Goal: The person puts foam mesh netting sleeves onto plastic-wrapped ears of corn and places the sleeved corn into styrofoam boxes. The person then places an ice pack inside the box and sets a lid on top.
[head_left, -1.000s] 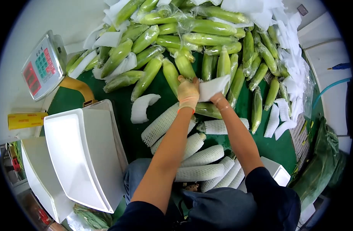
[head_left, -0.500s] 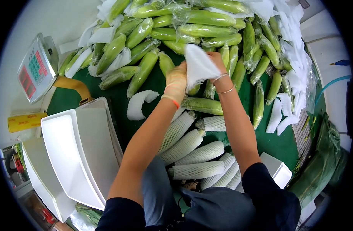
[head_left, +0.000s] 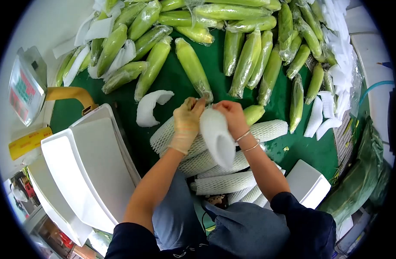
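Note:
A white foam net sleeve [head_left: 218,140] hangs between my hands, its wide opening toward me. My left hand [head_left: 187,123], in a thin pale glove, is closed at the sleeve's upper left edge. My right hand [head_left: 232,115], with bracelets at the wrist, pinches the upper right edge. Just beyond my fingertips lies the lower end of a film-wrapped ear of corn [head_left: 193,67]; whether they touch it I cannot tell. Under and beside my hands lie several sleeved ears of corn [head_left: 224,183]. A bare green ear [head_left: 253,114] shows by my right hand.
Several film-wrapped ears [head_left: 249,64] pile up at the back of the green table [head_left: 310,151]. Loose foam sleeves [head_left: 338,64] are heaped at right, one [head_left: 151,108] at left. White bins [head_left: 86,168], a scale [head_left: 27,88] and a yellow roll [head_left: 29,142] stand left.
Both hands have come back toward me with the foam sleeve, which now hangs downward with its opening visible. A sleeved ear has turned under my right wrist. The view has shifted slightly.

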A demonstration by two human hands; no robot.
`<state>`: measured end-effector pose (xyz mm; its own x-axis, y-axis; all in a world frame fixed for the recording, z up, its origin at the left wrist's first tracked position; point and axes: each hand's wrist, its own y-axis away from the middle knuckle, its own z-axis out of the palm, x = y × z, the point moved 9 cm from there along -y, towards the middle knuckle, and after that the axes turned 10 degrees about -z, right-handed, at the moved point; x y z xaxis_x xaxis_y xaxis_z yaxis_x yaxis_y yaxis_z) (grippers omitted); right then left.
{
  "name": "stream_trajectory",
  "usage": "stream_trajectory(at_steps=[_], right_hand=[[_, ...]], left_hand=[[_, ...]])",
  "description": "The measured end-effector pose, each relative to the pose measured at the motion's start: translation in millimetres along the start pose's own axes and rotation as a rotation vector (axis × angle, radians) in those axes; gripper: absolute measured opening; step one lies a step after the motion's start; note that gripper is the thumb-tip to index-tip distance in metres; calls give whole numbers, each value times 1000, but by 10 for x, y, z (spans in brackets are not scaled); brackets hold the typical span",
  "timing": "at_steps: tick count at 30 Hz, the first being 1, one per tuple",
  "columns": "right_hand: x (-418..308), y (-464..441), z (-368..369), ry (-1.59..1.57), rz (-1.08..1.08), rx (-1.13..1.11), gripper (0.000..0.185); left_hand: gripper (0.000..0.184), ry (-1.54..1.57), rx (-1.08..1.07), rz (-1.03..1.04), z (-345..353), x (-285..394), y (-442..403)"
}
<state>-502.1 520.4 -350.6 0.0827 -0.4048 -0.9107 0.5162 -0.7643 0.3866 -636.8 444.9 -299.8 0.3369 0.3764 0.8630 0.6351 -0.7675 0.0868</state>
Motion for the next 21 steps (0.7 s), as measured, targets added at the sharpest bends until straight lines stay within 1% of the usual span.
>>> stream_trajectory(at_steps=[1,2,3,4,5,6,7,8,10,11,12,13,14,15,16,17,18,19,20,21], right_hand=[[-97,-10,37,511,-138,-42,16],[-185,21,141,1018,-271,-92,15],[-147,23,142,1237,-195,-86,11],[-139,5,150,1229,-198,-84,11],[-205,-18,164,1354,-341,-69,15],[-260,-12,177,1480,-489,-51,20],[-220,-17,150,1420,-513,-70,29],[-367,45,151,1423,-526,-67,29],[-612,343,347,989,-725,-373,47],[-553,402,308,894,-668,-426,67],[-569,429,308,898,-671,-428,67],[-644,473,331,776,-651,-442,71],[-685,490,355,653,-631,-446,76],[-695,420,400,462,-637,-446,78],[-726,422,431,467,-636,-442,78],[-759,390,362,468,-535,-342,74],[-804,410,283,464,-432,-238,71],[-977,619,120,534,-365,-92,60],[-1074,855,50,422,-309,-109,62],[-1168,1096,-20,311,-251,-119,63]], left_hand=[[12,-43,89,-153,-68,-154,46],[12,-44,85,-160,-71,-177,112],[15,-339,138,-27,-116,-67,179],[19,-632,194,116,-132,68,213],[21,-723,196,38,-89,21,179],[21,-720,205,42,-56,32,128],[19,-739,209,-19,-39,4,20],[18,-759,213,-80,-46,-2,-91],[15,-722,204,-133,-28,-2,-226],[14,-696,195,-141,-11,-9,-268],[14,-671,178,-142,18,-13,-300],[16,-642,152,-185,41,-69,-315],[16,-642,143,-172,50,-62,-319],[17,-618,80,-159,90,-70,-309],[19,-591,22,-150,114,-88,-301],[23,-481,18,-96,-4,43,-295],[23,-420,49,-303,-152,-26,-277],[25,-381,169,-222,-348,-54,-337],[31,-481,437,61,-634,49,-329],[37,-638,493,-3,-926,131,-347]])
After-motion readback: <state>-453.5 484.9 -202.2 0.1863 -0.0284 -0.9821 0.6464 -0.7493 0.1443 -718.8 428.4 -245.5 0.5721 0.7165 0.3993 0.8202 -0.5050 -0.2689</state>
